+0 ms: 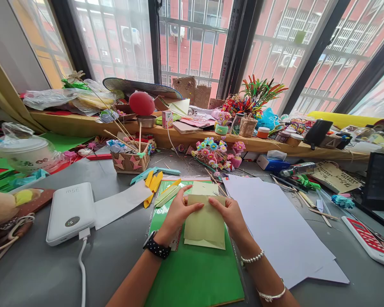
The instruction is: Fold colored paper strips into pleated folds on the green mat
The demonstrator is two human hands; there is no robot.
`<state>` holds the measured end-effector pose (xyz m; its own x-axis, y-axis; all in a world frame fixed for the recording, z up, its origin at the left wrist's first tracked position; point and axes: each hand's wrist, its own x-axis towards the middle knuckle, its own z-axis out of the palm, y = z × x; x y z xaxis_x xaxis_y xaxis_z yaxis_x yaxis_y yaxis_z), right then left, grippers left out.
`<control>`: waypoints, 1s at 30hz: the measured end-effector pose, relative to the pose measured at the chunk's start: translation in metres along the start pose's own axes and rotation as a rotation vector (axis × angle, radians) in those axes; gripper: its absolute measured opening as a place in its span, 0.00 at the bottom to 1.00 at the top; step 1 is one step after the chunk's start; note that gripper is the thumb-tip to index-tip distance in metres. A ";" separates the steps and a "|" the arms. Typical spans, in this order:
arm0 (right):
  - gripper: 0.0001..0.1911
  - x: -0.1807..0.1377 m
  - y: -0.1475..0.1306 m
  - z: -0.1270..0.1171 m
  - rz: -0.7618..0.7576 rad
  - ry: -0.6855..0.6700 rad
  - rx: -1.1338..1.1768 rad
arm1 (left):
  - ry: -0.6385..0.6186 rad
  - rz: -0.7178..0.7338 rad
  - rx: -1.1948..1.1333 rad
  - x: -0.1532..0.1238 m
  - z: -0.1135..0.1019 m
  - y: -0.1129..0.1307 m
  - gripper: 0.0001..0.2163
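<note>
A pale yellow-green sheet of folded paper [205, 224] is held between my two hands, over a green pack of paper [195, 273] on the grey table. My left hand [181, 209] pinches its upper left edge, thumb on the near face. At the upper right edge, my right hand [228, 211] grips it the same way, the thumbs close together. Creases run across the sheet, and its lower edge shows more than one layer. Just beyond it lies another pale piece of paper [205, 187]. Folded yellow paper strips [153, 187] lie left of my left hand.
A white power bank [72, 213] with a cable stands at left. White paper sheets [272, 230] spread at right, near a red-and-white calculator [365, 238]. A small box with paper stars [131, 162] and paper flowers [213, 153] sit at the back, below a cluttered windowsill [115, 130].
</note>
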<state>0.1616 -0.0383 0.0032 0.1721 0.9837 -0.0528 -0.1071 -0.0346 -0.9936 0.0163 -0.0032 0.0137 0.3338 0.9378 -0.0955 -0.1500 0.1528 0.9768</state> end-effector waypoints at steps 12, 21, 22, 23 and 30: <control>0.17 0.000 0.000 0.004 0.134 -0.041 0.292 | -0.028 0.037 -0.071 -0.001 0.002 0.001 0.34; 0.21 -0.001 -0.002 0.005 0.085 -0.061 0.220 | 0.008 0.036 -0.067 0.001 0.000 -0.002 0.34; 0.21 0.000 -0.002 0.004 0.074 -0.075 0.199 | 0.024 0.038 -0.070 0.001 -0.001 -0.002 0.33; 0.21 0.000 -0.002 0.003 0.065 -0.083 0.176 | 0.036 0.039 -0.070 0.002 -0.001 -0.003 0.33; 0.20 0.001 -0.001 0.003 0.080 -0.027 0.132 | 0.076 0.020 -0.052 -0.001 0.001 -0.001 0.34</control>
<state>0.1593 -0.0372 0.0045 0.1320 0.9832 -0.1263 -0.2473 -0.0908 -0.9647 0.0175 -0.0046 0.0128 0.2589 0.9615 -0.0923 -0.2047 0.1480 0.9676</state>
